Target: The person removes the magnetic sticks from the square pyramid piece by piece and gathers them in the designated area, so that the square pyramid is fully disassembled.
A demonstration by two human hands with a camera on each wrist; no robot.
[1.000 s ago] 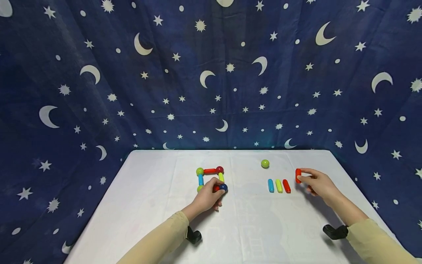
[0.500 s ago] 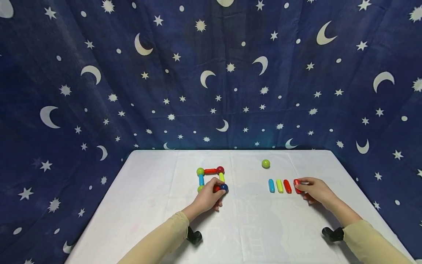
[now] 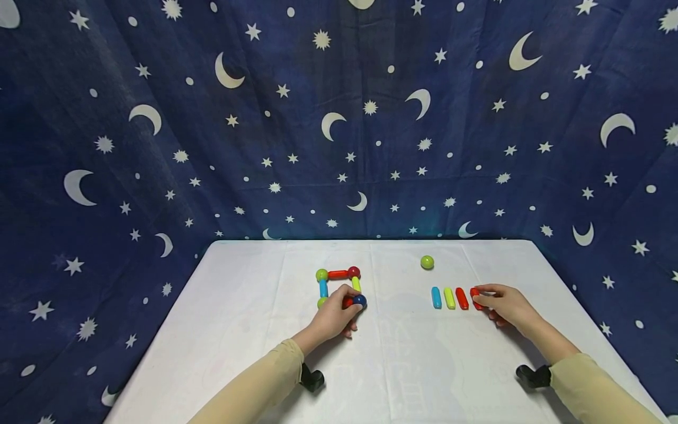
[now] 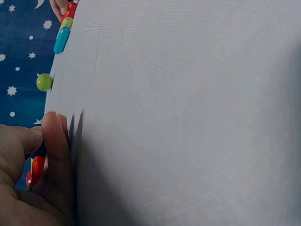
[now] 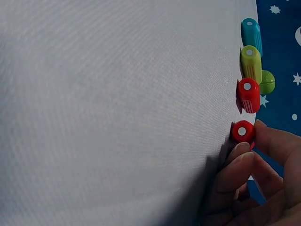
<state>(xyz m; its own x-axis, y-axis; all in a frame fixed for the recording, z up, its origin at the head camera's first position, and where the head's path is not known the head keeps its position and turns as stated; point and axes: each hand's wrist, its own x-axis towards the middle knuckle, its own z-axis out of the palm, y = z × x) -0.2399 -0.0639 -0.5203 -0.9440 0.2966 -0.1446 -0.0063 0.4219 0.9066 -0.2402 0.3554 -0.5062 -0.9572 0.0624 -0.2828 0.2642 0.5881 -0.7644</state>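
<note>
A dark blue curtain printed with pale moons and stars point(image 3: 159, 147) backs a white cloth-covered table point(image 3: 222, 306). Left of centre lies a square of glossy rods and balls: a sky-blue rod point(image 3: 323, 288) on the left, a slim red rod point(image 3: 338, 275) along the back, a yellow-green rod point(image 3: 356, 284) on the right. The left hand point(image 3: 335, 312) pinches the dark blue ball point(image 3: 359, 301) at its near right corner, partly covering the near side. Farther right, a glossy lime-green ball point(image 3: 427, 262) sits behind a row of short rods: blue point(image 3: 436, 298), lime point(image 3: 449, 298), red point(image 3: 462, 298). At the row's right end, the right hand point(image 3: 505, 306) grips a second short red rod point(image 3: 475, 294) between thumb and fingers, just beside its red neighbour.
</note>
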